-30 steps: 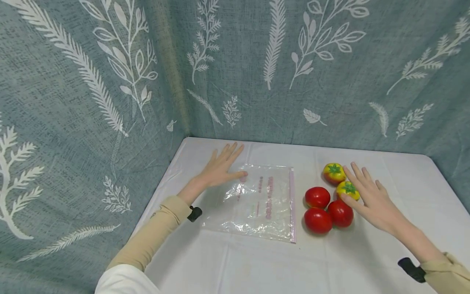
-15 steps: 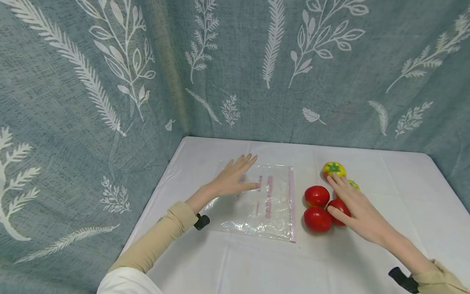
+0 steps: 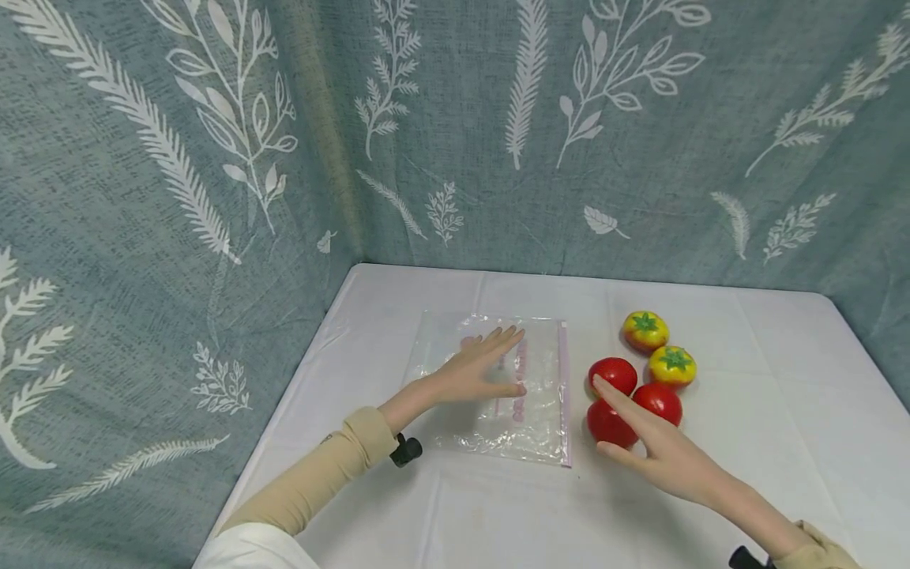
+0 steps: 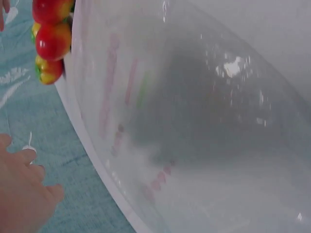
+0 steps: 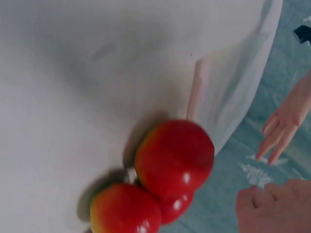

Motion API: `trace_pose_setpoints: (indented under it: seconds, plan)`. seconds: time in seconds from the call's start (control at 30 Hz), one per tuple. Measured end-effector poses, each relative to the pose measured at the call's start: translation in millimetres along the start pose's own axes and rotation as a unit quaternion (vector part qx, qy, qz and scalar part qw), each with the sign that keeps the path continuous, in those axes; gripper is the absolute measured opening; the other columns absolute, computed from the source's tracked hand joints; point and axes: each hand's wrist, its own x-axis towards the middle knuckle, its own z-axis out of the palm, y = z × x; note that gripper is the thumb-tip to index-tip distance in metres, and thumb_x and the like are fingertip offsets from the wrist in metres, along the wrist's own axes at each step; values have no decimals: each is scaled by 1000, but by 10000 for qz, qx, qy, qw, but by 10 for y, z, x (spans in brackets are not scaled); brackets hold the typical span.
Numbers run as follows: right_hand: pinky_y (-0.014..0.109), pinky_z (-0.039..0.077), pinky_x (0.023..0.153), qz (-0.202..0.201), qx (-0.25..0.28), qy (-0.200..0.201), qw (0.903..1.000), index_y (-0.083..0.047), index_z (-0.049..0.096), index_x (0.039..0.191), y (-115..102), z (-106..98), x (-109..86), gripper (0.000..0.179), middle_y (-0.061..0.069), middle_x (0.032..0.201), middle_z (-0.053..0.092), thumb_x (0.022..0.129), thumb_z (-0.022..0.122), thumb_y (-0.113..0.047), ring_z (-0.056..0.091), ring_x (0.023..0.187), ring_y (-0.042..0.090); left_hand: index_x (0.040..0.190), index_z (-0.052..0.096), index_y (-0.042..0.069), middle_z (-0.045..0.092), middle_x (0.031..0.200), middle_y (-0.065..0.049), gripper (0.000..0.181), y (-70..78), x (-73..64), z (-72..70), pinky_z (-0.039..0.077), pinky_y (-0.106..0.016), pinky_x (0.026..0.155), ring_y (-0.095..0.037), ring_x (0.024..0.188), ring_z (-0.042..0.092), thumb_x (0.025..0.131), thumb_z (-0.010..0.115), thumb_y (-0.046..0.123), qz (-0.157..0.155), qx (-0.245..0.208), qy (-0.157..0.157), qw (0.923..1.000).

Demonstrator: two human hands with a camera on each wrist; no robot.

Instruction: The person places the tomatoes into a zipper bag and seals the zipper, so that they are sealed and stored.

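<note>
A person's left hand is hovering over a clear plastic bag, its grip spreading with fingers straight and thumb apart, while the right hand is hanging by a cluster of glossy fruits, its grip holding nothing and its index finger and thumb stretching apart. The bag is lying flat on the left part of the white-covered worktop, its wrinkled film catching bright glints and bearing faint pinkish-red print, with a small green mark showing in the left wrist view; a pinkish strip is running along its right edge. Just to its right, a rear red fruit, a front red fruit and a right-hand red fruit are sitting bunched together, their round skins shining. Behind them, a nearer mottled fruit and a farther mottled fruit are displaying yellow skins blushing red beneath green, star-shaped tops. The right hand's index finger is partly covering the red fruits in the head view. A blue-green curtain patterned with white leaves is hanging behind the worktop, and a beige sleeve is covering the left forearm.
</note>
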Motion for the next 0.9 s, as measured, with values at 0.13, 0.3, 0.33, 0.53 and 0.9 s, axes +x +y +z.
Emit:
trace_pose_setpoints:
  seconds: [0.13, 0.3, 0.33, 0.53, 0.9]
  plan:
    - [50, 57, 84, 20, 157, -230, 9996, -37, 24, 149, 4, 111, -1, 79, 2, 153, 34, 84, 67, -46, 41, 134, 32, 153, 13, 16, 12, 160, -6, 88, 33, -2, 68, 10, -52, 121, -30, 148, 9, 88, 59, 51, 174, -92, -21, 9998]
    - [50, 53, 93, 88, 233, -610, 9978, -25, 27, 150, 15, 234, -8, 78, 3, 153, 34, 86, 66, -43, 39, 136, 32, 153, 13, 13, 12, 160, -9, 91, 81, -21, 157, 12, -49, 121, -33, 147, 11, 87, 60, 53, 269, -110, -102, 9995]
    - [51, 52, 94, 84, 225, -678, 9974, -23, 27, 150, 20, 256, -9, 77, 3, 153, 34, 86, 65, -43, 39, 136, 32, 153, 13, 12, 12, 160, -10, 91, 90, -26, 179, 12, -49, 121, -34, 147, 11, 87, 61, 53, 269, -133, -129, 9995]
    - [60, 45, 98, 60, 304, -1013, 9944, -18, 27, 150, 52, 353, -17, 76, 6, 154, 34, 89, 61, -46, 35, 138, 36, 152, 16, 9, 17, 159, -13, 93, 113, -10, 353, 16, -50, 120, -32, 147, 16, 85, 64, 51, 258, -167, -275, 9991]
    - [56, 45, 100, 37, 326, -1084, 9936, -12, 28, 150, 112, 435, 43, 76, 8, 154, 34, 89, 61, -43, 32, 140, 34, 152, 15, 10, 13, 160, -11, 95, 188, 23, 519, 13, -43, 122, -27, 148, 12, 84, 64, 53, -19, -264, -573, 9980]
